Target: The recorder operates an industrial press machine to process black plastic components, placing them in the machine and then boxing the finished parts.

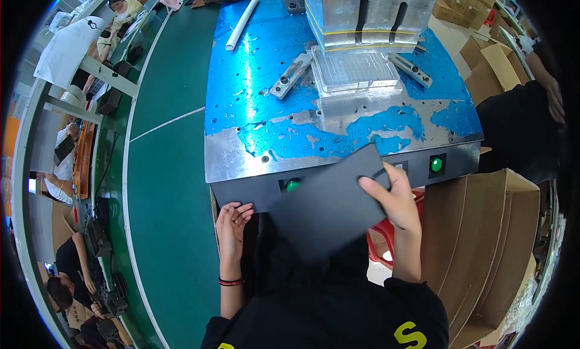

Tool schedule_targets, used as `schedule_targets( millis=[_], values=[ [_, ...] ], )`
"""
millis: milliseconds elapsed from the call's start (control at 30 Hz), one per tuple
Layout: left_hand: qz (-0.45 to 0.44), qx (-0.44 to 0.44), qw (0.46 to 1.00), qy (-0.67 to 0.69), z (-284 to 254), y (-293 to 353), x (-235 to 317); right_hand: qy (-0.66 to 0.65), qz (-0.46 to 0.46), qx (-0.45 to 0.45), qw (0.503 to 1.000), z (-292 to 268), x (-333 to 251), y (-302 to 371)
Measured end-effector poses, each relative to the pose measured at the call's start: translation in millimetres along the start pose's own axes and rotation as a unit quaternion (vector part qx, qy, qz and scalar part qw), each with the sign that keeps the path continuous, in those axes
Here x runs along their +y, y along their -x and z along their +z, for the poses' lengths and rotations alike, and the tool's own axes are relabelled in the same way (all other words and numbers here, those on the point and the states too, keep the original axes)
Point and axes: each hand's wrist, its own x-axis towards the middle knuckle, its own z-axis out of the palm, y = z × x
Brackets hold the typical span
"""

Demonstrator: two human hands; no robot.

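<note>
A flat, dark grey rectangular panel (pixel 329 207) is tilted in front of the machine's front face. My right hand (pixel 396 198) grips its right edge, with the thumb on top and the fingers behind. My left hand (pixel 232 225) is at the machine's lower front edge, left of the panel and apart from it. Its fingers are loosely bent and spread, with nothing seen in them. Beyond the panel lies the machine bed (pixel 260 147), covered in torn blue film. A metal fixture plate (pixel 353 71) sits there under a large metal block (pixel 371 17).
Two green buttons (pixel 436 164) show on the machine's front. Slotted clamps (pixel 291 76) flank the fixture, and a white tube (pixel 243 24) lies at the back left. An open cardboard box (pixel 477 246) stands at right, near a person in dark clothes (pixel 519 128). A green conveyor belt (pixel 169 168) runs along the left.
</note>
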Motion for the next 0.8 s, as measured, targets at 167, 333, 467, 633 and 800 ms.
schedule_targets(
  millis=[167,333,467,633,800],
  values=[
    [-0.022,-0.015,1.000,0.010,11.9,1.8,13.6,-0.268,0.075,0.010,0.961,4.3,14.7,-6.5],
    [-0.098,-0.231,0.932,0.261,21.1,0.3,17.2,-0.027,-0.012,0.023,0.999,42.5,25.9,-16.9],
    [-0.012,-0.162,0.987,-0.014,35.2,16.2,17.3,-0.042,0.016,0.010,0.999,57.3,38.1,-12.2],
    [-0.056,-0.244,0.945,0.208,35.5,13.4,27.6,-0.008,-0.032,0.043,0.999,68.6,49.6,-5.0],
    [-0.013,-0.121,0.988,0.094,54.8,34.6,40.3,0.011,-0.012,0.005,1.000,60.6,56.7,-3.2]
  ],
)
